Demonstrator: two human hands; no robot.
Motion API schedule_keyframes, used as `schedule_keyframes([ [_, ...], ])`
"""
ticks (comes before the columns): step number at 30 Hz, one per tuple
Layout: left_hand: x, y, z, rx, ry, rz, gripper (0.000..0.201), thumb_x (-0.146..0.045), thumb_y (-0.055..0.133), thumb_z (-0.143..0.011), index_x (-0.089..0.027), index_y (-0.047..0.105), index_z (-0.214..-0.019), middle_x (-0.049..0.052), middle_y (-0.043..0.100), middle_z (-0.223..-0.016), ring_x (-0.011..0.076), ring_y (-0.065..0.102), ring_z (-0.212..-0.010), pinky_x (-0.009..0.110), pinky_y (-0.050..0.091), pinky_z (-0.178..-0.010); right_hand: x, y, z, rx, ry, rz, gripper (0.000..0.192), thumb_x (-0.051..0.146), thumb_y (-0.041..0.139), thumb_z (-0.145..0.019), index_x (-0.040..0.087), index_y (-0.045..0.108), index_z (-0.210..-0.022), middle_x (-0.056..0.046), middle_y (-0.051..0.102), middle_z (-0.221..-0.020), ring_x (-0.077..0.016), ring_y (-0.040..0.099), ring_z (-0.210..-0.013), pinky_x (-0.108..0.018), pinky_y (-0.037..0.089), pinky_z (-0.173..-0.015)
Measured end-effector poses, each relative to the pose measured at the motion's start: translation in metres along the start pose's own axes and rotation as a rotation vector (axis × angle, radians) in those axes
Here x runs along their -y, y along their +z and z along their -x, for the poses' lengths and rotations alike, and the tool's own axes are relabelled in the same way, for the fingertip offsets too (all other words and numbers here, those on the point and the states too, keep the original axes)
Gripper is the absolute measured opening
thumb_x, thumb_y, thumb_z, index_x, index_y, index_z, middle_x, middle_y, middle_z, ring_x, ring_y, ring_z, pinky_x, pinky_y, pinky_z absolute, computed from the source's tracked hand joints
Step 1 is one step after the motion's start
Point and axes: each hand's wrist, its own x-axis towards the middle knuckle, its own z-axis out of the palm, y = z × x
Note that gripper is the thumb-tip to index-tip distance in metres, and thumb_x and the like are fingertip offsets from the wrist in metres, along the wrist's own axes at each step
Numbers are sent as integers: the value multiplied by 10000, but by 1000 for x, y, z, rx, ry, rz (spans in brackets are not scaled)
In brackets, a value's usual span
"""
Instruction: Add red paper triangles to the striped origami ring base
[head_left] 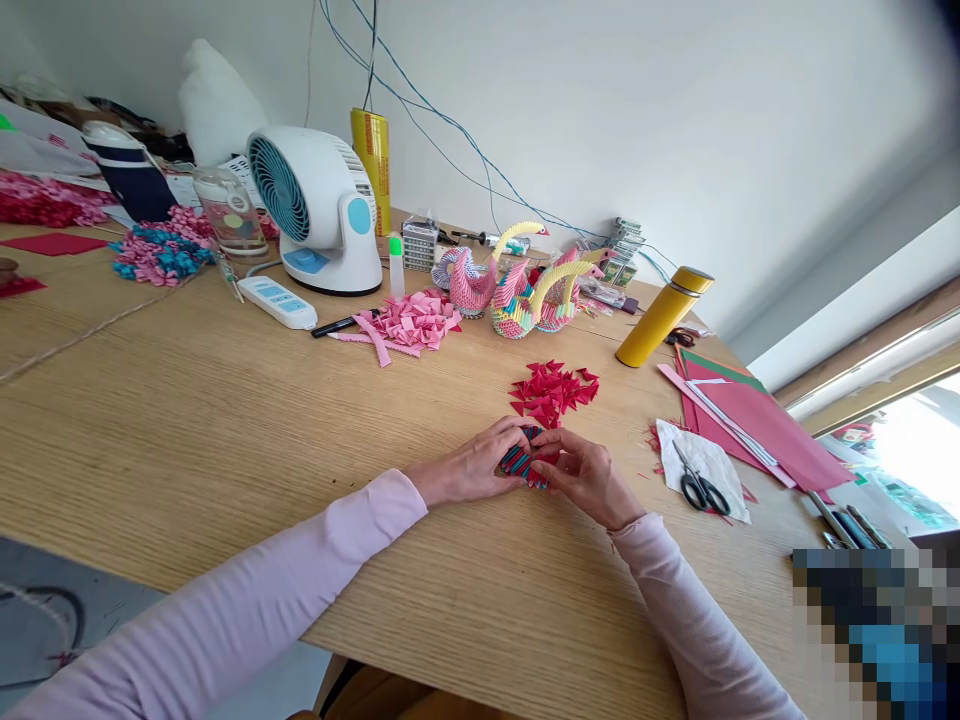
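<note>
The left hand [484, 465] curls around the left side of a small striped paper piece [516, 461], dark with red and teal bands, while the right hand [589, 475] pinches at its right edge, red showing between thumb and forefinger. Both hands hold the piece low over the table [225, 420], near its front edge; whether it touches the wood cannot be told. Just beyond it lies a loose heap of red folded triangles [555, 392]. Farther back stand paper swans [514, 312] with curved yellow and pink necks, and to their left a pile of pink paper pieces [420, 320] beside a black marker [335, 326]. A white fan [307, 200] stands behind a power strip [277, 302]. On the right are a tilted-looking yellow flask [660, 320], scissors [703, 490] lying on a crumpled white sheet [724, 470], and stacked colored paper [787, 420].
</note>
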Motion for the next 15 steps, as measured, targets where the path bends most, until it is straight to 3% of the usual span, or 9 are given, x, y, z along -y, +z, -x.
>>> schedule_keyframes([
  [5, 2, 1, 0, 1, 0, -19, 263, -144, 671, -751, -199, 495, -939, 91, 492, -1199, 235, 459, -1195, 375, 420, -974, 1, 1, 1, -38, 8, 48, 261, 425, 679, -742, 205, 677, -882, -26, 683, -682, -120, 562, -437, -224, 429, -398],
  [10, 2, 0, 0, -13, 5, -7, 310, -197, 699, -753, -204, 494, -985, 92, 514, -1181, 238, 492, -1146, 371, 431, -949, 0, -3, 0, -72, -130, 173, 215, 414, 676, -751, 202, 702, -772, -65, 631, -902, -95, 527, -508, -237, 448, -454],
  [15, 1, 1, 1, -30, -18, 54, 485, -228, 718, -742, -210, 426, -1129, 89, 527, -1172, 227, 526, -1088, 364, 442, -925, -3, -6, -3, -32, -182, 225, 203, 395, 648, -780, 198, 694, -797, -61, 604, -903, -91, 518, -520, -241, 446, -481],
])
